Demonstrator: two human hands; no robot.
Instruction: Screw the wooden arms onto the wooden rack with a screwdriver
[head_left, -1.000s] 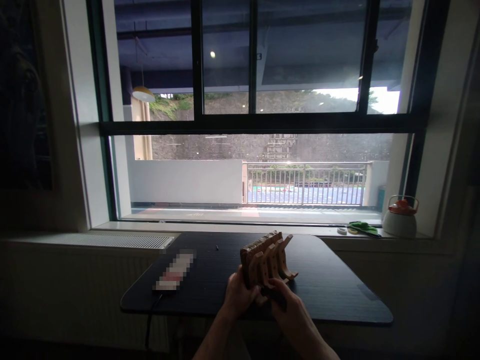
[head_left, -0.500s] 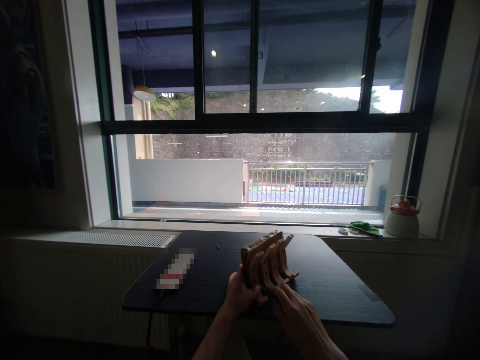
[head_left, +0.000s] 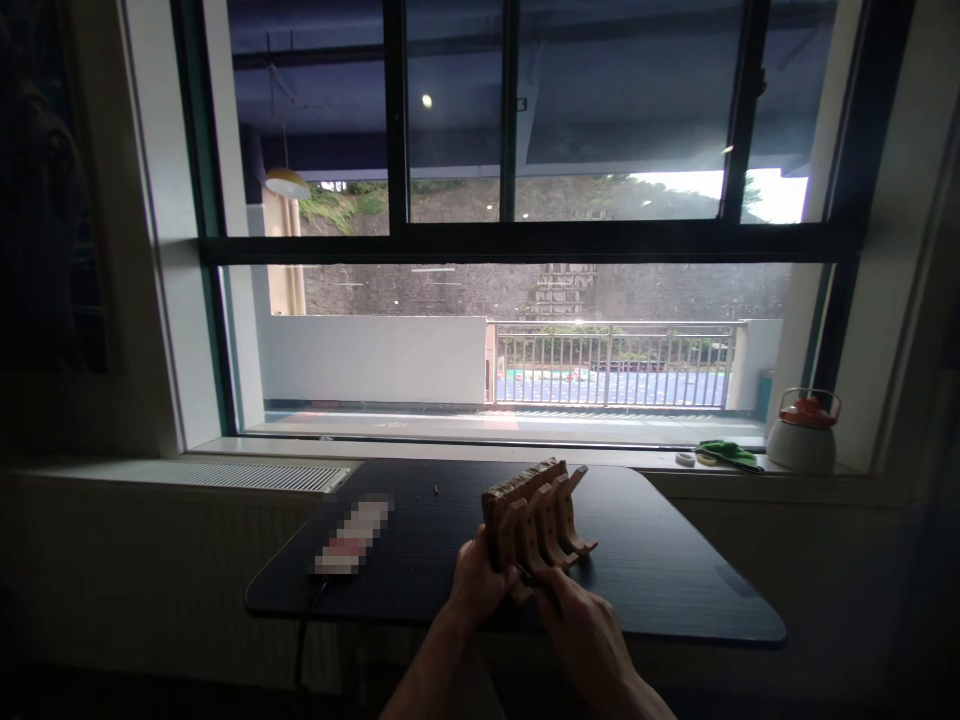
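A wooden rack (head_left: 544, 515), with a ribbed upper edge and a row of curved wooden arms dotted with holes, is tilted up over the near part of the dark table. My left hand (head_left: 480, 575) is closed around its lower left end. My right hand (head_left: 574, 610) lies at the lower side of the rack, fingers curled near the lowest arm. A small dark piece shows by its fingertips, too shadowed to name. The palm side of the right hand is hidden.
The dark table (head_left: 675, 580) stands below a window. On its left lies a blurred-out pale object (head_left: 352, 540) with a black cable (head_left: 301, 640). A small dark bit (head_left: 436, 490) lies farther back. The sill holds a green cloth-like item (head_left: 727, 455) and a white kettle-like pot (head_left: 801, 445).
My right hand has shifted slightly left, its fingers more curled by the rack's lower edge. The left hand and rack stay nearly the same.
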